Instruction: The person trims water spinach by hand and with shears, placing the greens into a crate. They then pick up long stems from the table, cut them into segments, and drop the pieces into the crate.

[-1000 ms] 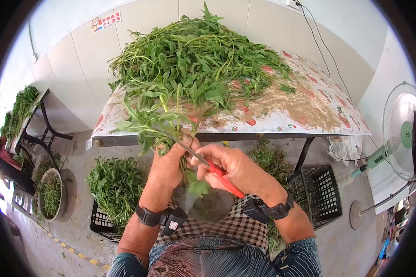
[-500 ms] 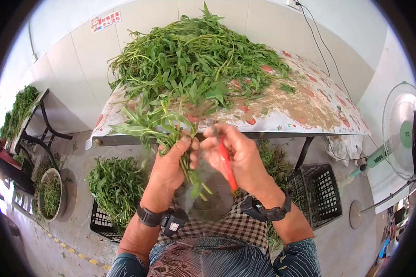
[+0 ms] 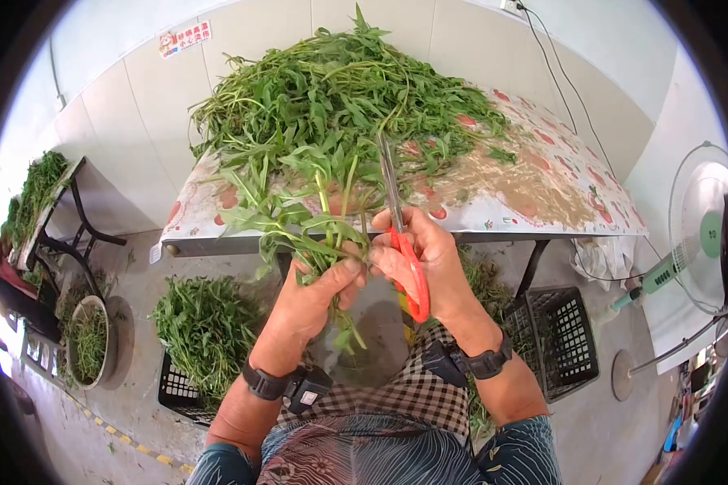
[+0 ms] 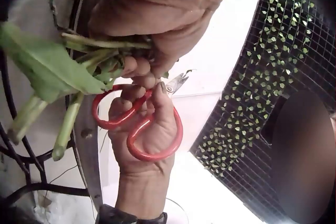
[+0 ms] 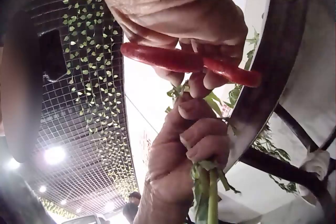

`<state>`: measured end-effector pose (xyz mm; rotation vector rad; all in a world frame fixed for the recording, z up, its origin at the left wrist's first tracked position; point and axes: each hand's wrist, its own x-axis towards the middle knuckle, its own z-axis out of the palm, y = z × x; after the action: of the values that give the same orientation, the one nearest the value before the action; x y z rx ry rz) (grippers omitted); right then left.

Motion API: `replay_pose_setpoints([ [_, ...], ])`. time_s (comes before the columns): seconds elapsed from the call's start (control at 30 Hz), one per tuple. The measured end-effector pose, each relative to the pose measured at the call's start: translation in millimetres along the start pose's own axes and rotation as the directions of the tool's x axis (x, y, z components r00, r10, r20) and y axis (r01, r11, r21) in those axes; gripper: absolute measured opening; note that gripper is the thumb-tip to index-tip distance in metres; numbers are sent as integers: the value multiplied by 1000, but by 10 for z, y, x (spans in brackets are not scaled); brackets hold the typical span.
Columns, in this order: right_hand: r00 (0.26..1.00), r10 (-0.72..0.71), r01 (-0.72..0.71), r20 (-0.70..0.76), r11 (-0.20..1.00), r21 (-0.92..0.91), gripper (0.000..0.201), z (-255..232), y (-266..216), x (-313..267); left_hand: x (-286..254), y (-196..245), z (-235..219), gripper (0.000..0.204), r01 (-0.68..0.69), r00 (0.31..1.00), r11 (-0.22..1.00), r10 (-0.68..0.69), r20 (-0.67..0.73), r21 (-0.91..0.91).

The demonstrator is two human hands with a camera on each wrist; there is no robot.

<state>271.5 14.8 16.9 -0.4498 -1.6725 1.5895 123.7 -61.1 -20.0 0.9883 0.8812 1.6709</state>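
- The left hand is curled round a bunch of green stems, gripping it low on the stalks; the leafy tops fan upward over the near edge of the table.
- In the left wrist view the cut ends of the stems stick out below the left hand's fingers, which are clamped tight on the stalks.
- The right hand grips red-handled scissors, its fingers through the loops; the blades are together and point up over the table's near edge.
- The two hands touch: the right hand's fingers lie against the left hand just beside the held stalks.
- A large heap of greens covers the left and far part of the table.
- On the floor, below the table's left end, a dark crate holds more greens; another black crate stands on the right.
- A fan stands well to the right.
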Motion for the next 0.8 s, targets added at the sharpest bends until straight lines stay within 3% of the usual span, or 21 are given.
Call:
replay_pose_setpoints([
  [0.4, 996, 56, -54, -65, 997, 47, 31, -22, -18, 1, 13, -75, 1, 20, 52, 999, 998, -52, -4, -22],
  [0.6, 1000, 15, -14, 17, 996, -86, 29, 22, -22, -40, 17, -129, -72, 17, 97, 992, 995, -99, -77, -29],
  [0.8, 1000, -25, 24, -13, 994, -110, 28, -35, 28, -11, 32, -119, -88, 17, 95, 993, 991, -102, -65, -94],
])
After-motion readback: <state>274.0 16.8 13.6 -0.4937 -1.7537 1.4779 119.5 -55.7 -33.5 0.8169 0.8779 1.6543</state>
